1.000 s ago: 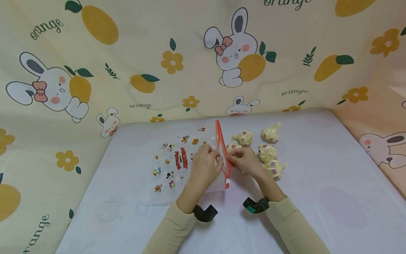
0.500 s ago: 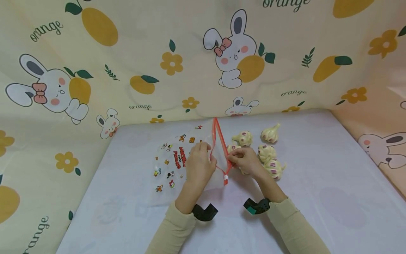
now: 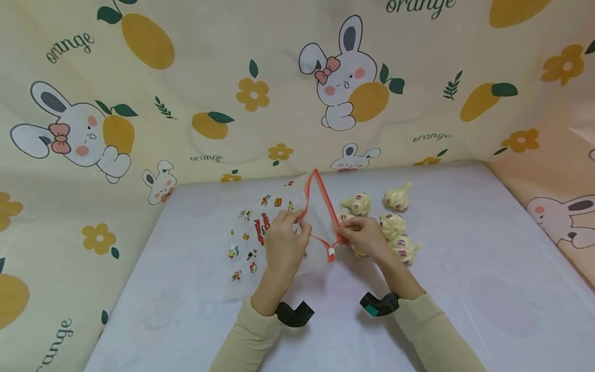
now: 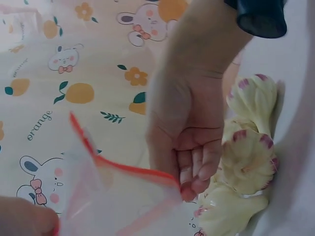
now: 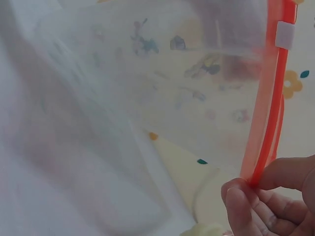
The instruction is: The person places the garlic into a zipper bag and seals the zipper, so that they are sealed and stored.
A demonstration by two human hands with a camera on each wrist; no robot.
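Observation:
A clear plastic zip bag with cartoon prints lies on the table, its red-edged mouth spread into a wide gap. My left hand pinches the left red edge between thumb and fingers. On the opposite side, my right hand grips the other red edge, thumb against fingertips in the right wrist view. A white slider sits at the near end of the zip. Several garlic bulbs lie just right of the bag, some partly hidden behind my right hand.
The table has a pale cloth cover. A curtain printed with rabbits and oranges hangs at the back and along both sides. One garlic bulb lies farthest back on the right. Dark cameras sit on both wrists.
My left hand has moved left with its edge of the bag, so the mouth has widened from a narrow slit. My right hand has stayed nearly in place.

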